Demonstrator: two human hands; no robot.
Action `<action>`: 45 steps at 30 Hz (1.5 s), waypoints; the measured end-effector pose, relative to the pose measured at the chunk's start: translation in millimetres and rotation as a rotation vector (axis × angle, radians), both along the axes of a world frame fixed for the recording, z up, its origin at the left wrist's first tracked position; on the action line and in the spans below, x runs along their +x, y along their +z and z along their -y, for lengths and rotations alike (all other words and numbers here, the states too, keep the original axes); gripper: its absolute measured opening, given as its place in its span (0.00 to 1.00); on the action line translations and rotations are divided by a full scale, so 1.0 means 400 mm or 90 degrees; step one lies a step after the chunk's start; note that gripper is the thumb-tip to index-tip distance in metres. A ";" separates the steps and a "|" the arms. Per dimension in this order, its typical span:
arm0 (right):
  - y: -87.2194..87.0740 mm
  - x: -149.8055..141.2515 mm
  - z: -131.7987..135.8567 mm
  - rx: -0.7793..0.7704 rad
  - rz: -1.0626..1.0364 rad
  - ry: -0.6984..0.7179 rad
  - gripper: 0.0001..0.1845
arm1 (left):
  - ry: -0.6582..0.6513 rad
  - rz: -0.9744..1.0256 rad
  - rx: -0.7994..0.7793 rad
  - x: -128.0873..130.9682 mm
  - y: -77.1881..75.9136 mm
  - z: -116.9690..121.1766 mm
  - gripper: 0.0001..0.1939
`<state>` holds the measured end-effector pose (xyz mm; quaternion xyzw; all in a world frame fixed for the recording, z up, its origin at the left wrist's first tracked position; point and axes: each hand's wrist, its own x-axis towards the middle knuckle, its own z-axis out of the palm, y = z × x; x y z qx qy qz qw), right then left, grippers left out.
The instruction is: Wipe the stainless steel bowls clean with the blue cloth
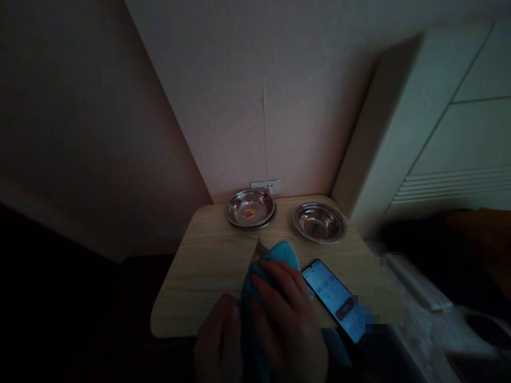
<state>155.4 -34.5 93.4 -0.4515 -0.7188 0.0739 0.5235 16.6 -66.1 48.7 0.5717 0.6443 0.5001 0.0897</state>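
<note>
A teal cloth point(279, 254) is bunched over the front of a small light wooden table point(199, 276). My right hand point(287, 319) lies on the cloth with its fingers curled round it. My left hand point(217, 340) is closed against the cloth's left side; what it grips is hidden. A thin metallic edge point(260, 249) pokes out from under the cloth at its top left. Just right of my right hand lies a lit phone point(333, 298) showing a timer.
Two empty steel bowls stand at the back of the table, one at the left point(250, 208) with a sticker inside and one at the right point(319, 222). A wall socket point(265, 186) sits behind them. A white cabinet point(439, 133) stands to the right. The room is dim.
</note>
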 end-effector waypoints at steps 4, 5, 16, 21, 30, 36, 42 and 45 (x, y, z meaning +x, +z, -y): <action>0.014 0.015 -0.039 -0.021 -0.005 0.032 0.12 | -0.015 -0.058 0.043 0.002 0.009 0.003 0.20; 0.017 0.021 -0.052 -0.050 -0.011 0.040 0.12 | -0.015 -0.067 0.052 0.003 0.011 0.004 0.21; 0.034 0.015 -0.037 -0.049 0.068 0.030 0.13 | 0.063 0.065 -0.011 0.006 -0.025 0.013 0.21; 0.043 0.019 -0.057 -0.108 0.054 0.039 0.11 | 0.059 0.053 -0.010 -0.005 -0.019 0.013 0.20; 0.055 0.025 -0.061 -0.111 0.059 0.053 0.11 | 0.027 0.001 0.022 -0.010 -0.013 0.015 0.21; 0.052 0.007 -0.018 0.042 0.114 0.058 0.13 | 0.041 0.066 -0.027 -0.016 -0.010 0.013 0.21; 0.053 0.017 -0.055 -0.073 0.059 0.059 0.10 | 0.082 0.097 0.013 0.002 -0.017 0.016 0.21; 0.049 0.012 -0.033 0.015 0.088 0.062 0.11 | 0.080 0.119 -0.012 0.009 -0.017 0.020 0.21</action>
